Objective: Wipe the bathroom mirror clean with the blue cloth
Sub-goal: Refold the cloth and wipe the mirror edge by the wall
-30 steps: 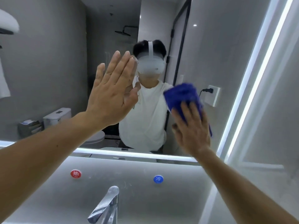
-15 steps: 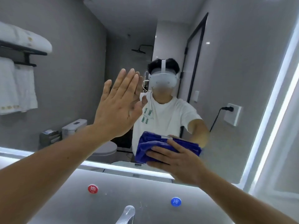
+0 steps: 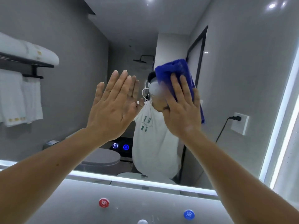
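The bathroom mirror (image 3: 234, 70) fills most of the view, with lit strips along its bottom and right edges. My right hand (image 3: 181, 109) presses the folded blue cloth (image 3: 176, 70) flat against the glass near the middle, fingers straight and pointing up. The cloth sticks out above and to the right of my fingers. My left hand (image 3: 111, 105) lies flat on the mirror to the left of it, fingers straight and together, holding nothing.
Below the mirror, a grey wall panel carries a red hot-water mark (image 3: 103, 202) and a blue cold-water mark (image 3: 189, 214). The tap top (image 3: 142, 221) shows at the bottom edge. Two blue-lit touch buttons (image 3: 120, 146) glow low on the mirror. Reflected: towels, toilet, wall socket.
My right hand has swept the cloth up from the mirror's lower edge to its middle, turning from sideways to upright. My left hand has stayed flat on the glass.
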`<action>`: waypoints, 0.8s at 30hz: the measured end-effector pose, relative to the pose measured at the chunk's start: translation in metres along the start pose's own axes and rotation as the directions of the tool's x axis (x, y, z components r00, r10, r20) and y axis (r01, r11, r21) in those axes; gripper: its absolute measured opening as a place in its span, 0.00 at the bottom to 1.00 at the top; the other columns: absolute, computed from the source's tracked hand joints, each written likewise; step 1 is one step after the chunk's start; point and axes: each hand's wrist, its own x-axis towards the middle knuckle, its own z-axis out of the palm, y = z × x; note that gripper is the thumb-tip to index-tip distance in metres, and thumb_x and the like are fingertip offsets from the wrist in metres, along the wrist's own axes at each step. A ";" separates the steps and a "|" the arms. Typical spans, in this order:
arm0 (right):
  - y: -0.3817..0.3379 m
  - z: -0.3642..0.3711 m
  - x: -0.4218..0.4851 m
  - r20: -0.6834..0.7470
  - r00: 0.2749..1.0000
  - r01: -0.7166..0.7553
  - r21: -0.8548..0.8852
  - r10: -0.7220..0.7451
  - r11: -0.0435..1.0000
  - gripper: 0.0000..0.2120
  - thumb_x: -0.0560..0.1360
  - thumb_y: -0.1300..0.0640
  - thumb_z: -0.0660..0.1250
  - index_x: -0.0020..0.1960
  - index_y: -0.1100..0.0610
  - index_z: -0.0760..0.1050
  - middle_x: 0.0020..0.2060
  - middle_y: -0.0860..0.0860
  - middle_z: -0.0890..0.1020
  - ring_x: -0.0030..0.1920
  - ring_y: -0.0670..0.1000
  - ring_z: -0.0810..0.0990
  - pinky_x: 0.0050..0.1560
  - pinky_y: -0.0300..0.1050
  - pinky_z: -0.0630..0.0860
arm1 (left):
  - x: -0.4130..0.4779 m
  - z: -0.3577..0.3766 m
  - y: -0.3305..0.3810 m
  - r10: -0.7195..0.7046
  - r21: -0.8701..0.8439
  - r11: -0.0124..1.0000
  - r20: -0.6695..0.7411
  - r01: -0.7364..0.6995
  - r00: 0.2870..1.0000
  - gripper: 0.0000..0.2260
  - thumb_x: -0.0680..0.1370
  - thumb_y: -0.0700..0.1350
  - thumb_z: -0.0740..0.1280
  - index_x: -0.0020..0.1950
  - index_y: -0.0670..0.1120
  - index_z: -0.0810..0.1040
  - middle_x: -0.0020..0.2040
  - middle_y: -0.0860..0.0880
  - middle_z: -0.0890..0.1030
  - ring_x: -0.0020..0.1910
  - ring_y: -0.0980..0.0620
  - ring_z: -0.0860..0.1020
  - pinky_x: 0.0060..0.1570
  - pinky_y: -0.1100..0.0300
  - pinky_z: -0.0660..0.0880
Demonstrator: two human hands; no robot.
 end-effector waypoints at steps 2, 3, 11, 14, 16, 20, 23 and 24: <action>-0.014 0.008 -0.039 0.036 0.999 0.038 0.007 -0.038 0.999 0.38 0.73 0.57 0.66 0.79 0.48 0.53 0.79 0.51 0.51 0.78 0.55 0.46 0.75 0.62 0.47 | 0.004 -0.001 -0.002 0.019 -0.011 1.000 -0.023 -0.019 1.000 0.32 0.80 0.62 0.41 0.79 0.46 0.46 0.81 0.50 0.49 0.80 0.51 0.45 0.78 0.44 0.46; -0.019 0.011 -0.063 0.071 0.993 0.098 -0.001 -0.098 0.995 0.38 0.72 0.57 0.67 0.78 0.49 0.54 0.79 0.51 0.52 0.78 0.55 0.47 0.76 0.61 0.45 | 0.006 -0.001 -0.003 0.026 -0.014 1.000 -0.032 -0.027 0.999 0.31 0.80 0.60 0.43 0.79 0.46 0.48 0.81 0.49 0.50 0.80 0.51 0.45 0.77 0.44 0.46; 0.012 0.004 -0.063 0.177 0.891 0.432 -0.051 -0.417 0.901 0.36 0.72 0.54 0.61 0.78 0.45 0.53 0.79 0.47 0.52 0.78 0.52 0.50 0.72 0.61 0.54 | 0.050 0.001 -0.004 0.156 0.068 0.986 -0.051 -0.152 0.986 0.29 0.80 0.58 0.44 0.78 0.47 0.46 0.81 0.51 0.50 0.80 0.53 0.45 0.77 0.47 0.45; 0.035 -0.009 0.010 0.071 0.939 0.341 -0.073 -0.336 0.937 0.34 0.75 0.52 0.63 0.78 0.44 0.54 0.79 0.48 0.53 0.78 0.52 0.49 0.74 0.60 0.55 | 0.078 0.000 -0.003 0.191 0.143 0.973 -0.056 -0.182 0.980 0.28 0.80 0.59 0.38 0.78 0.50 0.40 0.80 0.53 0.42 0.79 0.55 0.38 0.78 0.47 0.43; 0.051 -0.016 0.053 0.025 0.954 0.300 -0.103 -0.299 0.948 0.29 0.77 0.49 0.57 0.78 0.45 0.56 0.78 0.49 0.55 0.78 0.52 0.50 0.73 0.60 0.58 | 0.097 -0.004 -0.003 0.225 0.177 0.962 -0.088 -0.207 0.970 0.28 0.80 0.58 0.40 0.78 0.48 0.43 0.80 0.52 0.45 0.80 0.53 0.41 0.77 0.46 0.45; 0.075 -0.030 0.123 -0.002 0.960 0.278 -0.162 -0.281 0.947 0.32 0.74 0.51 0.60 0.77 0.45 0.57 0.78 0.50 0.57 0.78 0.52 0.51 0.74 0.58 0.56 | 0.137 -0.020 -0.003 0.259 0.203 0.952 -0.136 -0.229 0.956 0.28 0.79 0.58 0.41 0.77 0.48 0.44 0.80 0.51 0.46 0.80 0.52 0.42 0.76 0.51 0.42; 0.090 -0.043 0.169 -0.002 0.978 0.203 -0.170 -0.207 0.964 0.32 0.75 0.51 0.58 0.77 0.42 0.52 0.79 0.46 0.51 0.78 0.49 0.44 0.76 0.52 0.45 | 0.162 -0.033 -0.005 0.252 0.223 0.952 -0.173 -0.211 0.952 0.28 0.78 0.59 0.38 0.76 0.50 0.42 0.78 0.54 0.42 0.78 0.56 0.39 0.77 0.51 0.40; 0.095 -0.047 0.185 0.002 0.984 0.178 -0.161 -0.180 0.971 0.32 0.76 0.51 0.56 0.77 0.40 0.50 0.79 0.45 0.49 0.78 0.48 0.42 0.75 0.51 0.43 | 0.169 -0.037 -0.005 0.249 0.231 0.951 -0.175 -0.207 0.953 0.28 0.77 0.59 0.38 0.76 0.50 0.41 0.77 0.55 0.41 0.78 0.57 0.37 0.77 0.51 0.39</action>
